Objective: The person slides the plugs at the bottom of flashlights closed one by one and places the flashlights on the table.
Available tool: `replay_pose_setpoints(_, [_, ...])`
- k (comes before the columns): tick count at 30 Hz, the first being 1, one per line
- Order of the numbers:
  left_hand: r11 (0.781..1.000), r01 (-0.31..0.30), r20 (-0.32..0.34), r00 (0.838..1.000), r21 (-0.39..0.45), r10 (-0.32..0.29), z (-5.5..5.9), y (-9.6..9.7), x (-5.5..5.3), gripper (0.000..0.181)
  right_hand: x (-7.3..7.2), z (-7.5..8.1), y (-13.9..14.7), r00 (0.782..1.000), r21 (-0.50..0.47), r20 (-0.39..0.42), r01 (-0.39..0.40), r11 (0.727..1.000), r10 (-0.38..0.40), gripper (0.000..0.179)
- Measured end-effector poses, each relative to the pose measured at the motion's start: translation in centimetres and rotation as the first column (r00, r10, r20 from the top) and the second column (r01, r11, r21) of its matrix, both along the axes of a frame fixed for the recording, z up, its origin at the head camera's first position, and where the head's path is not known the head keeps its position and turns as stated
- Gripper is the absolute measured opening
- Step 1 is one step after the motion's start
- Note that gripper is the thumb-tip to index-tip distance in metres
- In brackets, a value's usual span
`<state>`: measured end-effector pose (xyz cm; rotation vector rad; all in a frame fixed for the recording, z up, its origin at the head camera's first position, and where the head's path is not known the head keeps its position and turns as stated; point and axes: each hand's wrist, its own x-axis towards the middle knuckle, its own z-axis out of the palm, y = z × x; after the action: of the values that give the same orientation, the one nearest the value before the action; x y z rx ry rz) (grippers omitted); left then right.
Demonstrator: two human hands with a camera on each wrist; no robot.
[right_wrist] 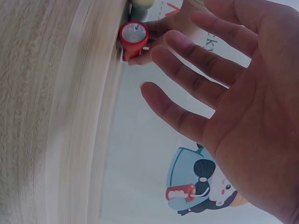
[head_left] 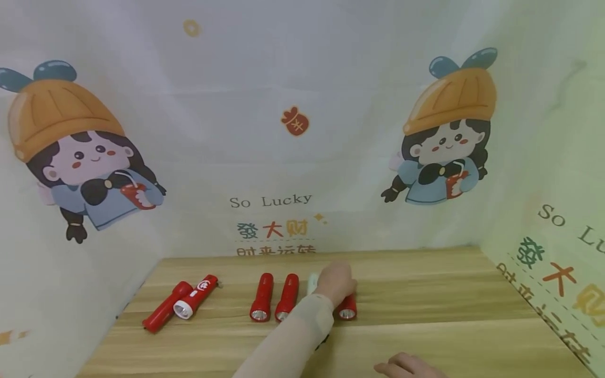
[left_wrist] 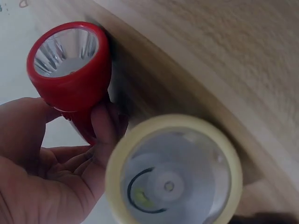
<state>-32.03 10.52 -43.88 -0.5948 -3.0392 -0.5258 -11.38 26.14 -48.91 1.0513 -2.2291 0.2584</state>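
My left hand [head_left: 334,284] reaches over the table and grips a red flashlight [head_left: 347,308] at the right end of a row. In the left wrist view, its thumb and fingers close round the narrow body of that flashlight, below the wide head with its silver reflector. Beside it is a pale flashlight [head_left: 312,282] with a cream rim, partly hidden by the left arm in the head view. Further left in the row lie two more red flashlights, one [head_left: 262,297] fully visible and one [head_left: 288,295] partly covered by the forearm. My right hand [head_left: 407,366] holds nothing, fingers extended.
On the left of the wooden table [head_left: 425,294], a red flashlight [head_left: 165,310] and a red one with a white head [head_left: 196,297] lie close together at a slant. A printed cloth [head_left: 359,131] stands behind the table and along both sides.
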Motion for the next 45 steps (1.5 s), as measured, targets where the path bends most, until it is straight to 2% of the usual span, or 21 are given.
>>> replay_pose_setpoints(4, [0.999, -0.015, 0.008, 1.000, -0.030, 0.015, 0.2, -0.5, -0.1, 0.032, -0.5, 0.5, 0.0, 0.995, 0.065, -0.073, -0.056, 0.996, 0.060, 0.032])
replay_pose_setpoints(7, [0.999, -0.014, -0.002, 1.000, -0.035, 0.014, 0.3, -0.6, -0.1, 0.034, -0.6, 0.6, -0.1, 0.993, 0.072, -0.085, -0.077, 0.994, 0.083, 0.032])
replay_pose_setpoints(14, [0.998, -0.022, -0.026, 0.999, -0.058, 0.021, 0.4, -0.9, 0.2, 0.039, -0.5, 0.6, -0.5, 0.997, 0.022, -0.032, -0.070, 0.997, 0.071, 0.030])
replay_pose_setpoints(17, [0.998, -0.025, -0.012, 1.000, -0.060, 0.024, 0.6, -1.2, 0.2, 0.039, -0.7, 0.5, -0.5, 0.995, 0.052, -0.054, -0.076, 0.996, 0.078, 0.030])
replay_pose_setpoints(19, [0.997, -0.030, 0.001, 1.000, -0.064, 0.030, 0.8, -1.4, 0.2, 0.037, -0.9, 0.4, -0.4, 0.996, 0.062, -0.041, -0.081, 0.995, 0.084, 0.031])
replay_pose_setpoints(22, [0.996, -0.049, -0.001, 0.999, -0.077, 0.049, 1.3, -1.7, 0.3, 0.035, -1.4, -0.3, 0.1, 0.991, 0.018, 0.082, -0.105, 0.994, 0.103, 0.032])
replay_pose_setpoints(26, [0.994, -0.067, -0.070, 0.996, -0.082, 0.061, 2.0, -2.4, 0.9, 0.036, -1.8, -0.8, 0.5, 0.964, -0.068, 0.249, -0.077, 0.995, 0.092, 0.036])
replay_pose_setpoints(27, [0.995, -0.063, -0.094, 0.994, -0.076, 0.056, 2.1, -2.8, 1.2, 0.037, -1.9, -0.8, 0.6, 0.962, -0.069, 0.263, -0.063, 0.996, 0.079, 0.037])
replay_pose_setpoints(29, [0.997, -0.056, -0.123, 0.991, -0.045, 0.050, 2.4, -3.7, 2.0, 0.038, -2.1, -0.6, 0.7, 0.957, -0.048, 0.289, -0.009, 0.999, 0.022, 0.038])
replay_pose_setpoints(32, [0.999, -0.036, -0.151, 0.988, -0.007, 0.035, 3.1, -5.9, 3.6, 0.034, -2.9, -1.1, 1.3, 0.925, 0.006, 0.370, 0.092, 0.996, -0.088, 0.038])
replay_pose_setpoints(33, [0.999, -0.032, -0.167, 0.986, -0.007, 0.031, 3.3, -6.7, 4.2, 0.028, -3.4, -1.7, 1.6, 0.922, 0.029, 0.367, 0.122, 0.992, -0.125, 0.038])
replay_pose_setpoints(35, [1.000, -0.026, -0.202, 0.979, -0.016, 0.022, 3.8, -8.4, 5.8, 0.020, -3.8, -2.4, 1.9, 0.889, 0.069, 0.413, 0.189, 0.980, -0.200, 0.040])
replay_pose_setpoints(38, [0.998, -0.019, -0.243, 0.970, -0.052, 0.005, 4.2, -10.9, 8.4, 0.028, -4.0, -2.6, 1.7, 0.870, 0.092, 0.411, 0.257, 0.962, -0.271, 0.044])
replay_pose_setpoints(40, [0.997, -0.017, -0.270, 0.963, -0.071, -0.003, 4.2, -12.4, 10.0, 0.035, -3.4, -1.3, 1.0, 0.844, 0.111, 0.437, 0.295, 0.949, -0.313, 0.047])
replay_pose_setpoints(42, [0.998, -0.008, -0.249, 0.968, -0.069, -0.010, 4.0, -13.7, 11.5, 0.036, -2.8, -0.1, 0.1, 0.839, 0.116, 0.409, 0.341, 0.933, -0.358, 0.048])
replay_pose_setpoints(45, [0.999, -0.005, -0.170, 0.985, -0.046, -0.003, 3.3, -15.2, 13.2, 0.039, -1.7, 1.3, -1.4, 0.844, 0.089, 0.333, 0.416, 0.905, -0.421, 0.048])
